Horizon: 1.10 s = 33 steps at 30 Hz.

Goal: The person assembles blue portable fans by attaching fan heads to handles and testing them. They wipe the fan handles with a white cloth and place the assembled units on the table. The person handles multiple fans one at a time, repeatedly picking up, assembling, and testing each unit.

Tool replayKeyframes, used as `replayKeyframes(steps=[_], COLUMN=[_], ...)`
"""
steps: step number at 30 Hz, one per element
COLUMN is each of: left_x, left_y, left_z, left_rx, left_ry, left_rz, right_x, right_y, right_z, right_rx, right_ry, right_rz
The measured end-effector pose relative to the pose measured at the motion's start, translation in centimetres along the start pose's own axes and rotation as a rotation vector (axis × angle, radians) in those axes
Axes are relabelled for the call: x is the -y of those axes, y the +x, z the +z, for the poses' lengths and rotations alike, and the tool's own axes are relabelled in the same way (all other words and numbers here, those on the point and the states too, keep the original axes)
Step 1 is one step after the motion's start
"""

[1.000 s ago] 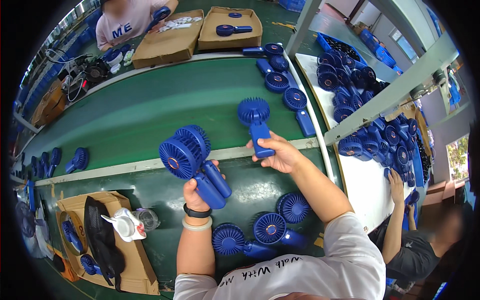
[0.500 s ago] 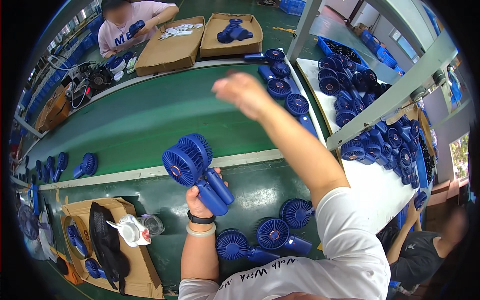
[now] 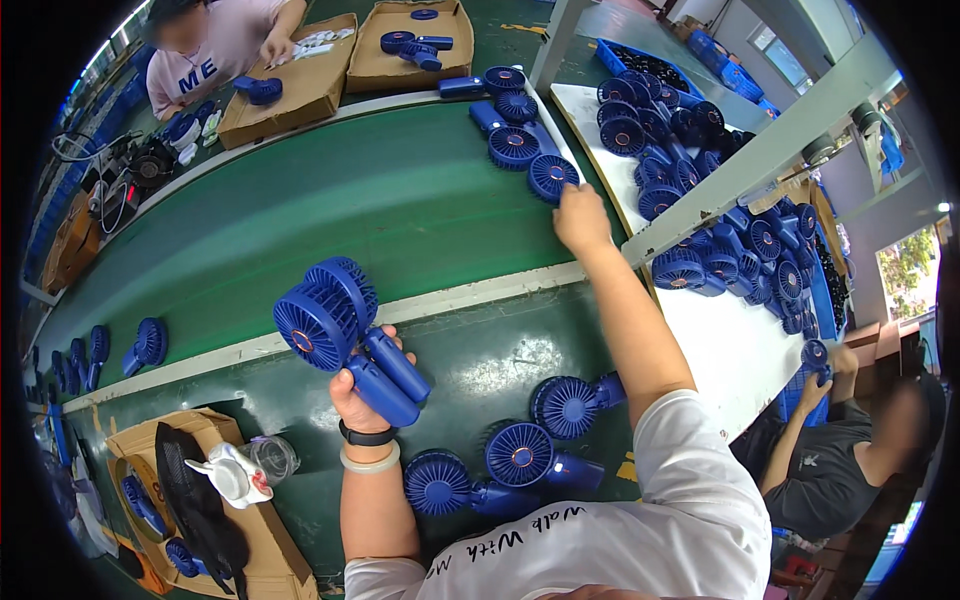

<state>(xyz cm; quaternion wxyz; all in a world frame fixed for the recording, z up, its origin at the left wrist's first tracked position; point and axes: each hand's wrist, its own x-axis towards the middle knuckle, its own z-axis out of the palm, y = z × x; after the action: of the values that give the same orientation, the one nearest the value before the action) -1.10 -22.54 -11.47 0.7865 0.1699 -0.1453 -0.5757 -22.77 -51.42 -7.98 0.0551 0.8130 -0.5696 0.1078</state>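
Observation:
Two blue handheld fans (image 3: 385,390) are side by side in my left hand (image 3: 352,400), heads up, with my fingers closed round their handles. They are above the near bench. At the right end of the green belt, my right hand (image 3: 583,218) has its fingers closed at another handheld fan (image 3: 552,178); the hand covers this fan's handle. Beyond it several more blue fans (image 3: 513,146) lie in a group along the belt's edge. Close to my body, several fans lie on the bench, among them a fan with an orange-ringed centre (image 3: 519,453).
A heap of blue fans (image 3: 765,240) covers much of the white table (image 3: 700,350) at right, behind a slanted metal post (image 3: 740,195). Cardboard trays (image 3: 290,110) line the far side, beside a co-worker. Another person sits at lower right. A cardboard box (image 3: 270,540) holds a black bag.
My right hand has come down and to the right from over the belt onto a fan at its edge. My left hand keeps the two fans. The far co-worker has put a fan down.

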Motion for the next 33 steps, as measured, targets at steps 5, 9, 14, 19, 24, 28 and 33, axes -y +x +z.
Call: replayKeyframes(steps=[5,9,14,19,24,28,33], left_x=[0.0,0.0,-0.1,-0.1,-0.1,0.0,-0.1], left_y=[0.1,0.0,-0.1,-0.1,0.0,0.0,-0.3], left_z=[-0.1,-0.3,-0.4,-0.6,-0.3,-0.5,-0.8], left_rx=[0.014,0.012,0.026,0.015,0.002,-0.003,0.009], left_ry=[-0.002,-0.013,-0.014,-0.006,0.007,-0.006,-0.006], left_rz=[-0.002,0.003,0.008,0.011,0.006,0.003,-0.012], right_x=[-0.7,-0.2,3.4,6.0,7.5,7.9,9.2], right_y=[-1.5,-2.4,-8.0,-10.5,-10.9,-10.9,-12.8], right_z=[0.9,1.0,-3.9,-6.5,-6.7,-6.3,-8.6], right_rx=[0.122,0.336,0.961,1.216,1.203,0.996,0.921], right_ry=[-0.106,0.905,2.373,2.619,2.611,2.458,2.262], right_rz=[0.082,0.060,0.099,-0.046,-0.094,-0.191,-0.146])
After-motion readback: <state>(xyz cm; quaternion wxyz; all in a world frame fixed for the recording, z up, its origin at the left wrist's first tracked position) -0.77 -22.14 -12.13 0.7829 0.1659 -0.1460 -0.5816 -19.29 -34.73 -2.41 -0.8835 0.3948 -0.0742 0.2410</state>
